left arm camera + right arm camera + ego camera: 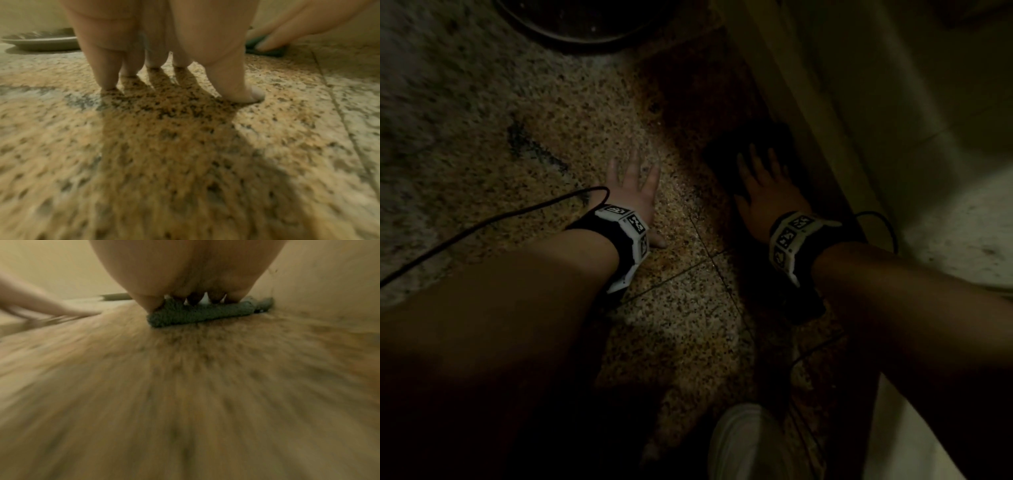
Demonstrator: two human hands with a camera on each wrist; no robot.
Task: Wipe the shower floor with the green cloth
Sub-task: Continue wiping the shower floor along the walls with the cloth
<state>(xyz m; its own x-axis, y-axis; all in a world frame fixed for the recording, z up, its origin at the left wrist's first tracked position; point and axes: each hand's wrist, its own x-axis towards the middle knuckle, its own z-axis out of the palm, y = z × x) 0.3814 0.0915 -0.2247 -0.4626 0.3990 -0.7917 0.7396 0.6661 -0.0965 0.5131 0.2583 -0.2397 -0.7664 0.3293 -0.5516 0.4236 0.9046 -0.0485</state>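
The green cloth (726, 150) lies folded flat on the speckled shower floor (571, 113), close against the wall on the right. My right hand (763, 178) lies on top of it with fingers spread and straight, pressing it down; the cloth (197, 313) shows under the palm in the right wrist view. My left hand (633, 185) is planted flat on the bare floor to the left of the cloth, fingers spread, holding nothing. The left fingertips (109, 84) touch the stone, and a corner of the cloth (267, 48) shows beyond them under the right hand.
A cream wall (808, 113) runs along the right beside the cloth. A dark round basin (585, 24) stands on the floor at the far edge. A white shoe (743, 442) is near the bottom. Cables (482, 222) trail from both wristbands. A white curved fixture (962, 222) sits at the right.
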